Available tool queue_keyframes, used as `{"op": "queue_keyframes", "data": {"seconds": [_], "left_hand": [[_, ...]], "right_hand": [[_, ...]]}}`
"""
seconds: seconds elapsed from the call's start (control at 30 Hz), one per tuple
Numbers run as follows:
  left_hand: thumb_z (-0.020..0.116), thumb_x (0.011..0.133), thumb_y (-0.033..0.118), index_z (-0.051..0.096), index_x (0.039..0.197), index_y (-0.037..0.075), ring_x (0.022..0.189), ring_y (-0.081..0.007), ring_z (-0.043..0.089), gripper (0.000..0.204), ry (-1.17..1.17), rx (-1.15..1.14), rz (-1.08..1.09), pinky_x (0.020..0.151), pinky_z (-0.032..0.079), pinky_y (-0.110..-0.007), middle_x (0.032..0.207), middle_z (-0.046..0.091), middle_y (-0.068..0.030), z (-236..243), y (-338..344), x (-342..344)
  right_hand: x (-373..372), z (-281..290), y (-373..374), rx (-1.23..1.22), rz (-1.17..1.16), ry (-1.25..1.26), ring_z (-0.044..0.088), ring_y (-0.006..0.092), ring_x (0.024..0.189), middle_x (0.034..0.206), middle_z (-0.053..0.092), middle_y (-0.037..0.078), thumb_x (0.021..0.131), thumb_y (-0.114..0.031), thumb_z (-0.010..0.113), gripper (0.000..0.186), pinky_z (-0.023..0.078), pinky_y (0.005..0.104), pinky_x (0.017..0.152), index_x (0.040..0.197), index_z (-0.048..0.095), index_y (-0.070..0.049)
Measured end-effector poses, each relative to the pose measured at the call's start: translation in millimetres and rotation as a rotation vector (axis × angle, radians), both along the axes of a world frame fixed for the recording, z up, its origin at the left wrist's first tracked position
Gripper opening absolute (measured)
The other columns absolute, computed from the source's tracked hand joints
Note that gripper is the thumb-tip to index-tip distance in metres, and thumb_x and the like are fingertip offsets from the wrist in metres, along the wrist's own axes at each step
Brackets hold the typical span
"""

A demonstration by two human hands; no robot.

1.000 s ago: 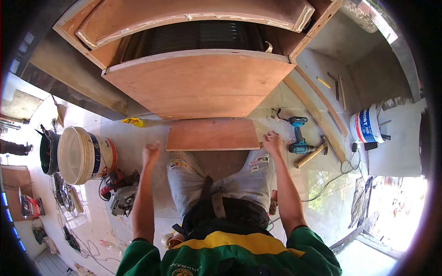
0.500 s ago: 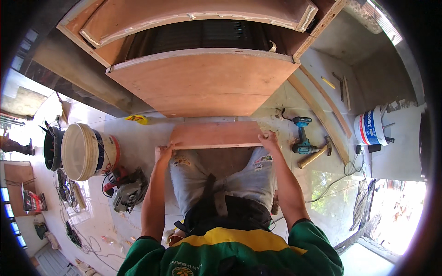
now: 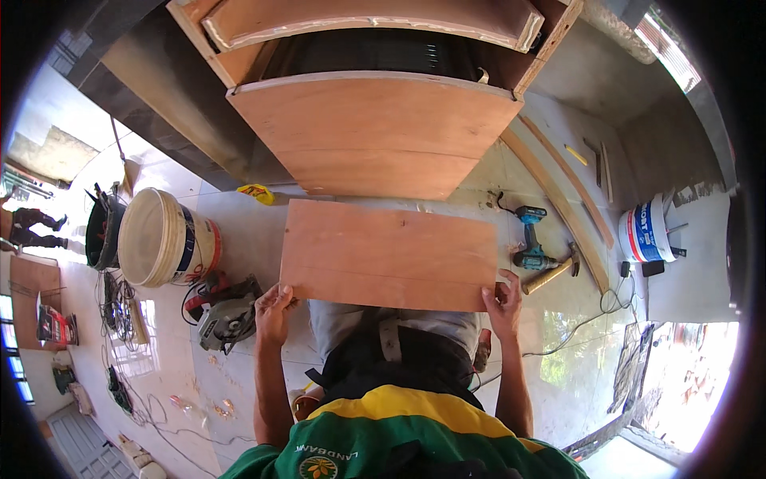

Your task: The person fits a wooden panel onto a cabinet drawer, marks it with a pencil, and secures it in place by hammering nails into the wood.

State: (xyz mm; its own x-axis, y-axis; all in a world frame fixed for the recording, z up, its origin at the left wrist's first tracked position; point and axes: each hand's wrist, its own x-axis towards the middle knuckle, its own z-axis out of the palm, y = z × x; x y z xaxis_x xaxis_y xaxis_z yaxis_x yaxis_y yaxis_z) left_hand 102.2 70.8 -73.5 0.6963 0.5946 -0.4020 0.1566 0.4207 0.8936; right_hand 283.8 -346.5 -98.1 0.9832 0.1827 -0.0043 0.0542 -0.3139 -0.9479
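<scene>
One wooden board (image 3: 389, 254) was at twelve o'clock from you; your left hand (image 3: 274, 313) pinched its eight-o'clock corner between thumb and fingers, your right hand (image 3: 503, 303) pinched its four-o'clock corner, and a drill (image 3: 531, 238) lay at its three o'clock.

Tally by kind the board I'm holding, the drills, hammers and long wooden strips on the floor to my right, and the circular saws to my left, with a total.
Wooden board: 1
Cordless drill: 1
Hammer: 1
Long wooden strips: 2
Circular saw: 1
Total: 6
</scene>
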Motion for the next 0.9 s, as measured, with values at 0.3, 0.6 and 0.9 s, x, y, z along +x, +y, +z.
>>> {"op": "queue_keyframes", "data": {"seconds": [0.3, 0.6, 0.9], "left_hand": [[0.072, 0.085, 0.021, 0.069, 0.088, 0.003, 0.073, -0.011, 0.056, 0.018, -0.273, 0.088, 0.224, 0.068, 0.046, -0.028, 0.082, 0.064, -0.0013, 29, -8, 0], [0.068, 0.087, 0.027, 0.054, 0.067, 0.007, 0.053, -0.008, 0.045, 0.031, -0.259, 0.419, 0.551, 0.049, 0.039, -0.024, 0.062, 0.048, 0.0022, 113, 28, 21], [0.05, 0.093, 0.053, 0.06, 0.077, -0.001, 0.059, -0.0125, 0.054, 0.057, -0.132, 0.796, 0.501, 0.053, 0.046, -0.024, 0.067, 0.055, -0.0053, 236, 40, 79]], "right_hand": [[15, 43, -30, 0.073, 0.029, -0.32, 0.061, 0.0134, 0.087, 0.105, 0.066, 0.009, 0.096, -0.018, 0.056, 0.03, 0.048, 0.0274, 0.08, 0.122, 0.061, -0.001], [12, 155, -5, -0.12, -0.033, -0.506, 0.064, 0.0123, 0.094, 0.103, 0.071, 0.011, 0.078, -0.007, 0.072, 0.043, 0.051, 0.0278, 0.082, 0.12, 0.064, 0.001], [69, 248, 43, 0.156, -0.177, -0.849, 0.065, 0.0124, 0.077, 0.093, 0.067, 0.007, 0.09, 0.002, 0.062, 0.026, 0.056, 0.027, 0.068, 0.115, 0.062, 0.007]]}}
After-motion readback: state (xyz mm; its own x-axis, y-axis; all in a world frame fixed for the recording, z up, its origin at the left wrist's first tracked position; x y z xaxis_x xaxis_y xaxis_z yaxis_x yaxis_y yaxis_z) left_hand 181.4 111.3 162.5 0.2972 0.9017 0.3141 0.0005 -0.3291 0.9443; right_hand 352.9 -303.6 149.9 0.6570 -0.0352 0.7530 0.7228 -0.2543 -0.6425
